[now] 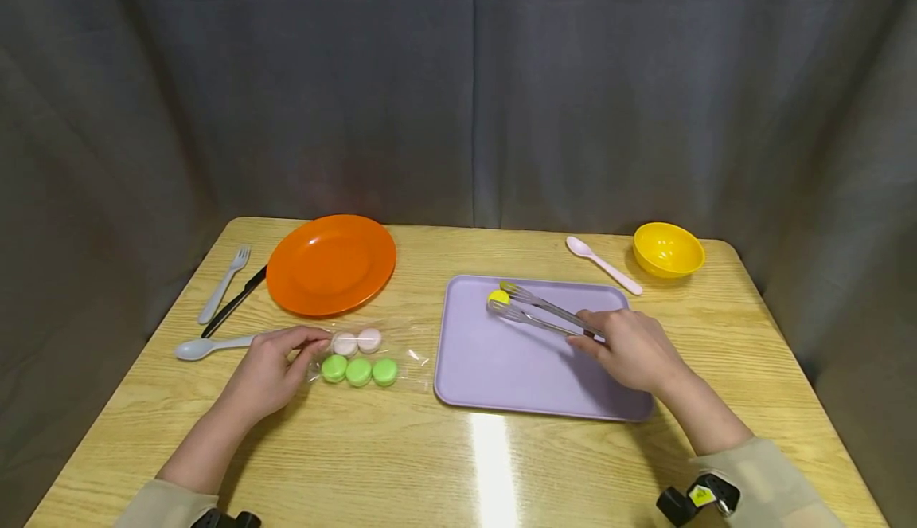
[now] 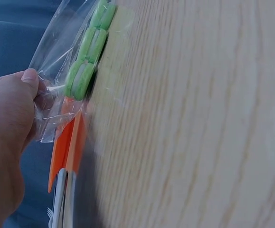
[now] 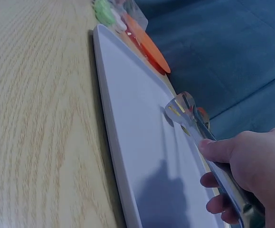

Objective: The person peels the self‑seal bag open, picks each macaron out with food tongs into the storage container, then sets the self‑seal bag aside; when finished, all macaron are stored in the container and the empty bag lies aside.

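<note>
My left hand (image 1: 275, 369) pinches the left end of a clear plastic bag (image 1: 411, 357). Inside the bag are two pale pink macarons (image 1: 368, 340) and three green macarons (image 1: 360, 372); the left wrist view shows the green macarons (image 2: 92, 45) edge-on. My right hand (image 1: 634, 349) grips metal tongs (image 1: 548, 309) over the lavender tray (image 1: 466, 377). At the tray's far left part, a yellow macaron (image 1: 498, 297) is between the tong tips. Whether it touches the tray cannot be told. In the right wrist view the tongs (image 3: 206, 135) mostly cover it.
An orange plate (image 1: 333, 265) stands behind the bag. Left of it lie a grey fork (image 1: 224, 285), a black knife (image 1: 235, 303) and a grey spoon (image 1: 208, 347). Behind the tray on the right are a pink spoon (image 1: 605, 265) and a yellow bowl (image 1: 668, 251). Dark curtains hang beyond the table.
</note>
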Tool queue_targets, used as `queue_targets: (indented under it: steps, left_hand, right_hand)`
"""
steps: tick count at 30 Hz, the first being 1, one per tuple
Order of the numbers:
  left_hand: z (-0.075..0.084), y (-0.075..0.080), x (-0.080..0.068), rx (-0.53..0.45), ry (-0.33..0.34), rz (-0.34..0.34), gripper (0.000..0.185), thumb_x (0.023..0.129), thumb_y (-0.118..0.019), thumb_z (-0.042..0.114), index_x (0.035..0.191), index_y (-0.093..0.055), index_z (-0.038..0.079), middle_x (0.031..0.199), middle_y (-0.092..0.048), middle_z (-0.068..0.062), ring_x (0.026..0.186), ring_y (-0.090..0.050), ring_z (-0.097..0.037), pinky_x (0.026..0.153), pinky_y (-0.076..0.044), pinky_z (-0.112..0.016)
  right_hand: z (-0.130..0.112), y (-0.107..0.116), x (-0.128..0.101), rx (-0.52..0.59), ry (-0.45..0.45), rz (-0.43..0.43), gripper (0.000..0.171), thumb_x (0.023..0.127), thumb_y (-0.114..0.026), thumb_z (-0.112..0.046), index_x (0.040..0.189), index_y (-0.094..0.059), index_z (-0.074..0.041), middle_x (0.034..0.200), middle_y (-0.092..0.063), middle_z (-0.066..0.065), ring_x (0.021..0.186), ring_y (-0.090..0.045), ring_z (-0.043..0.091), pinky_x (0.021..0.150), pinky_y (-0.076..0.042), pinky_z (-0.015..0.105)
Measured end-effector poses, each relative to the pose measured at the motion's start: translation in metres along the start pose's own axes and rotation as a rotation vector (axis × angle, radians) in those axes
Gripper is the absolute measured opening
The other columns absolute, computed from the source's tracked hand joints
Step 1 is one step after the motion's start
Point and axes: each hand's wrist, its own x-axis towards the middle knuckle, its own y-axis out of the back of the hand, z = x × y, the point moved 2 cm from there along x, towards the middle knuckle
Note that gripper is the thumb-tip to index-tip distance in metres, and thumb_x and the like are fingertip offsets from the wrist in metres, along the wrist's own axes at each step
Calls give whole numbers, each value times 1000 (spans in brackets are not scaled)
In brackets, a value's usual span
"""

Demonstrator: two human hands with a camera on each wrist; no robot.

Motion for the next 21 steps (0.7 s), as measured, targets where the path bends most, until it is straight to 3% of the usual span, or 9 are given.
queue_targets:
  steps: [10, 16, 21]
  left_hand:
    - [0, 0, -1, -4, 12, -2, 20, 94, -80, 1, 111, -80, 11, 103, -78, 7, 89, -72, -11, 71, -58, -32]
    - [1, -1, 0, -8, -1, 0, 26, 93, -79, -4, 116, -80, 9, 109, -79, 3, 97, -74, -16, 78, -62, -35]
    - [3, -3, 1, -8, 0, -1, 22, 92, -80, -4, 111, -80, 8, 105, -79, 2, 94, -74, -16, 77, -62, -38]
  right_hand:
    - [-1, -1, 1, 12, -26, -28, 20, 96, -80, -35, 93, -68, -20, 68, -53, -12, 54, -41, 9, 48, -33, 31]
    - [-20, 4, 1, 33, 98, -7, 18, 96, -81, -35, 102, -73, -19, 71, -55, -18, 57, -43, 5, 50, -35, 30]
    - [-38, -1, 4, 30, 206, -22, 22, 96, -81, -32, 110, -79, -16, 79, -64, -19, 67, -55, 3, 61, -48, 34]
